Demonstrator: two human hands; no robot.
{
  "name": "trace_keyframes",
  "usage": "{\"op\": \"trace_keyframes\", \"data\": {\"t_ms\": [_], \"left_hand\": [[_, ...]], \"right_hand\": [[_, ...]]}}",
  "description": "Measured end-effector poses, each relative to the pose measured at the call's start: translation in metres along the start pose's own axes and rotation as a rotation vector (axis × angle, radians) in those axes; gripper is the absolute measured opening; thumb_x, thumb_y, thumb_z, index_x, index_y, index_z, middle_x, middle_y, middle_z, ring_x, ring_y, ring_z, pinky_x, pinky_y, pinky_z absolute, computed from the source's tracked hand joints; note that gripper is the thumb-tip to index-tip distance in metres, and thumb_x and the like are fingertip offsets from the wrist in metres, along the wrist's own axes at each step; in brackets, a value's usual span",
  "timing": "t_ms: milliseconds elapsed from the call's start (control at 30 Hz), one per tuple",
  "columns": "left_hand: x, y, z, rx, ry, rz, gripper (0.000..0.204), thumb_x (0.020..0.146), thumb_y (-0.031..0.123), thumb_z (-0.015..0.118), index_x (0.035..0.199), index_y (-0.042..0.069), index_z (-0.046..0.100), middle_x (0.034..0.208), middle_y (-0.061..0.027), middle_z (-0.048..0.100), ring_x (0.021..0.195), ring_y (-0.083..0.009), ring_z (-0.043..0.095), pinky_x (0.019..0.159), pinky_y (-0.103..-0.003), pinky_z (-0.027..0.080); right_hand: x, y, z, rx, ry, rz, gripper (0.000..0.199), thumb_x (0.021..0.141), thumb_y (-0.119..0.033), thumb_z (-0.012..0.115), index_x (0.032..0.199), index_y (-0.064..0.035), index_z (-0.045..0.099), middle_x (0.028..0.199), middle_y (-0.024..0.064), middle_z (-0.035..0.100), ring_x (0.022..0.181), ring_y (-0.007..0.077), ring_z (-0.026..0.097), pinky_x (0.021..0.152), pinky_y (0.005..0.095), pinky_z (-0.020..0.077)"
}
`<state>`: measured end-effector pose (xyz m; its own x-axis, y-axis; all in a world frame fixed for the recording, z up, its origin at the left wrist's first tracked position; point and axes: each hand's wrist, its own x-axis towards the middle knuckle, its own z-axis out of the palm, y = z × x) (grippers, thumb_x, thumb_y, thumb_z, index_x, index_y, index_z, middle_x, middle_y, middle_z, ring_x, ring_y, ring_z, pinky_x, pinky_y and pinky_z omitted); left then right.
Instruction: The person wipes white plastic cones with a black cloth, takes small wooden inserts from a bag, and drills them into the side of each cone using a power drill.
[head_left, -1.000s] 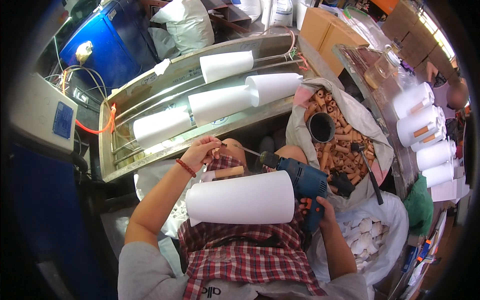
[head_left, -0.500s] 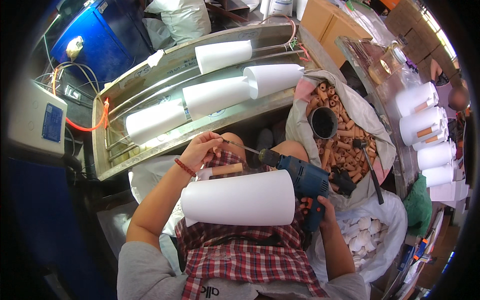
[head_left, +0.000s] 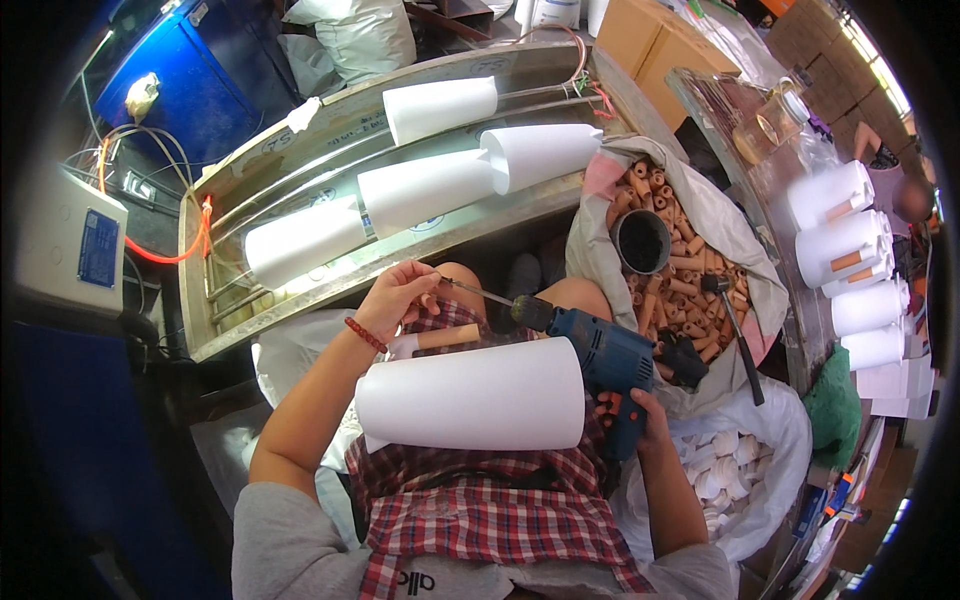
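Note:
Across my lap lies a white tapered jug (head_left: 470, 398) on its side, with a tan wooden handle (head_left: 447, 337) along its far side. My right hand (head_left: 648, 420) grips a blue power drill (head_left: 603, 350) by its handle, just right of the jug. The drill's long thin bit (head_left: 480, 292) points left, above the jug. At the bit's tip, the thumb and fingers of my left hand (head_left: 405, 290) are pinched together. Whatever small piece they hold there is too small to name.
Ahead, several white tapered vessels (head_left: 425, 190) rest on metal rods over a wooden trough (head_left: 400, 240). On the right, a sack (head_left: 600, 235) holds wooden handles, a dark cup (head_left: 642, 243) and a hammer (head_left: 740, 345). White pieces (head_left: 725, 470) fill a plastic bag; handled jugs (head_left: 835, 245) stand farther right.
The whole scene has shifted slightly to the left in view. My hands, the drill and the jug keep nearly the same pose.

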<state>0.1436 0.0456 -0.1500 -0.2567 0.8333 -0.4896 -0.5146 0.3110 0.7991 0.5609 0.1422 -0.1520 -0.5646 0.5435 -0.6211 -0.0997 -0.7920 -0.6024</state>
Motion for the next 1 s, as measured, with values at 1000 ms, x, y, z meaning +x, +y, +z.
{"op": "trace_keyframes", "data": {"t_ms": [1000], "left_hand": [[-0.077, 0.038, -0.046, 1.007, -0.174, 0.02, 0.035, 0.092, 0.035, 0.055, 0.098, 0.001, 0.065, 0.062, -0.0018, 0.055, 0.056, -0.0077, 0.048, 0.051, -0.025, 0.041]], "right_hand": [[0.006, -0.012, -0.013, -0.084, -0.032, -0.014, 0.05, 0.08, -0.024, 0.063, 0.119, 0.003, 0.046, 0.093, 0.0218, 0.064, 0.076, 0.0309, 0.067, 0.059, 0.0361, 0.0563]]}}
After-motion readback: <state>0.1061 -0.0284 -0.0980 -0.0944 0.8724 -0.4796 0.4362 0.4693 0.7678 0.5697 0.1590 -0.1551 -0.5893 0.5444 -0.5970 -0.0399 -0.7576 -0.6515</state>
